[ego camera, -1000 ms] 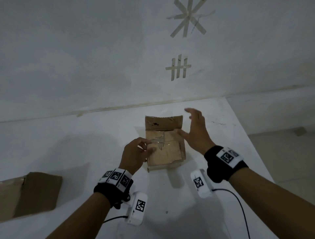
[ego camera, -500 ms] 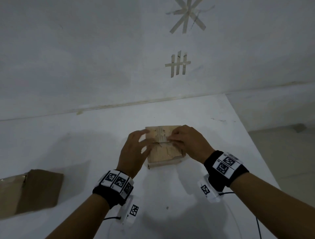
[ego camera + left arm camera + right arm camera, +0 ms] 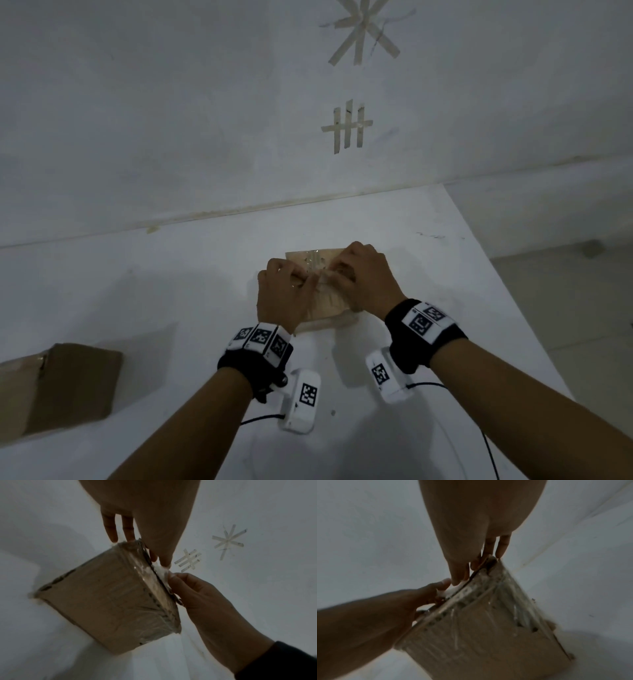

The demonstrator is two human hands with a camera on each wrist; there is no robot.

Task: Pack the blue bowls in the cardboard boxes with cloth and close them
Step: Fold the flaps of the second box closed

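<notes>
A small cardboard box wrapped in shiny clear tape stands on the white table, its top flaps folded down. Both hands sit on its top. My left hand and right hand meet at the middle seam. Thumb and forefinger of each pinch a whitish strip there, tape by the look of it. In the left wrist view the left fingers reach over the box corner while the right hand holds the strip. The right wrist view shows the same box and left hand. No bowl or cloth shows.
A second cardboard box lies at the table's left. The wall with tape marks rises just behind the table. The table's right edge drops to the floor. Wrist camera cables trail near me.
The back flap stood up a second ago with my right hand open over it. It is folded flat now, and both hands have closed in on the seam.
</notes>
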